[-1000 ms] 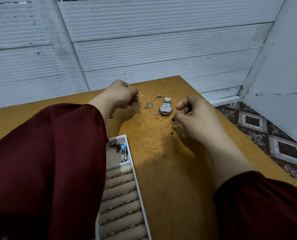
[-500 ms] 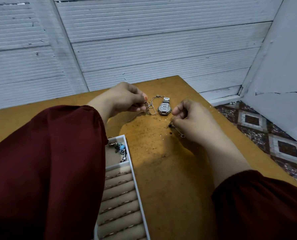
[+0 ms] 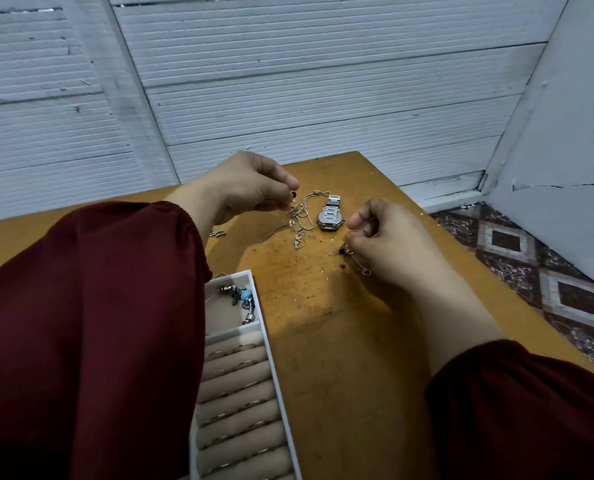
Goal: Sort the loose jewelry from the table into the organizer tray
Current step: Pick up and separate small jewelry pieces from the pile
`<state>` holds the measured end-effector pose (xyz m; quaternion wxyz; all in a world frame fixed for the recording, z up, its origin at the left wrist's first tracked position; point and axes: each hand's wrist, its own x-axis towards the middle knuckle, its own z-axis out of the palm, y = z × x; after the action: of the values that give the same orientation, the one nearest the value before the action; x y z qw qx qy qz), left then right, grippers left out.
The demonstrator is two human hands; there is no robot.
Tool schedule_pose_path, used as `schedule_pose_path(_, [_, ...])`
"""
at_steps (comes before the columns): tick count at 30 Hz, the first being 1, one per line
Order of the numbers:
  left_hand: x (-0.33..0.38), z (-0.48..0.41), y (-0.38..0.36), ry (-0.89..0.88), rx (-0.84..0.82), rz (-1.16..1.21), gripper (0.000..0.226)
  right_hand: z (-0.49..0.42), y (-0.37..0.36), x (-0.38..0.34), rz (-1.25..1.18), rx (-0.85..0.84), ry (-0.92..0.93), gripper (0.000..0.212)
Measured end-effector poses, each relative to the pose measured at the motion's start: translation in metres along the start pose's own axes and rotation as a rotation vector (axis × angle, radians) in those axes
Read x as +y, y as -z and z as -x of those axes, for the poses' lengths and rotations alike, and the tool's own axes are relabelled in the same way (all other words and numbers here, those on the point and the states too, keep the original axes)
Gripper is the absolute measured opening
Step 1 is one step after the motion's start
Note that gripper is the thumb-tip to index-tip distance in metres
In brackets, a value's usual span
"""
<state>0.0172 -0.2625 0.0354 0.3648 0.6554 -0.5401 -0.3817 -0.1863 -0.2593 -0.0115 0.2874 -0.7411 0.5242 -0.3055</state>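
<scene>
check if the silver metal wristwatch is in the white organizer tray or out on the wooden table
Out: the silver metal wristwatch lies on the wooden table, apart from the white organizer tray.

The round silver metal watch (image 3: 330, 216) and the thin silver metal chains (image 3: 300, 216) look shiny. The orange-brown wooden table (image 3: 340, 341) is matt, speckled and worn. The white organizer tray (image 3: 281, 393) holds soft, matt beige velvet-like rolls (image 3: 236, 403).

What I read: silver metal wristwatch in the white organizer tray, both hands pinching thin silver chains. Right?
No. Head view: silver metal wristwatch lies on the wooden table, outside the white organizer tray. Left hand and right hand do pinch chains.
</scene>
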Motion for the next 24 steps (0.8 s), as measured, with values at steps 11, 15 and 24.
schedule_pose_path(11, [0.011,0.008,0.002,-0.048,0.032,-0.021,0.015,0.002,0.003,-0.004,-0.058,0.056,0.002,0.020])
schedule_pose_path(15, [0.016,0.015,0.003,-0.053,0.028,-0.008,0.017,0.003,0.006,-0.007,-0.099,0.093,0.008,0.019])
schedule_pose_path(24, [0.028,0.047,0.008,-0.111,0.097,0.001,0.012,0.017,0.016,-0.020,-0.140,0.181,0.078,0.015])
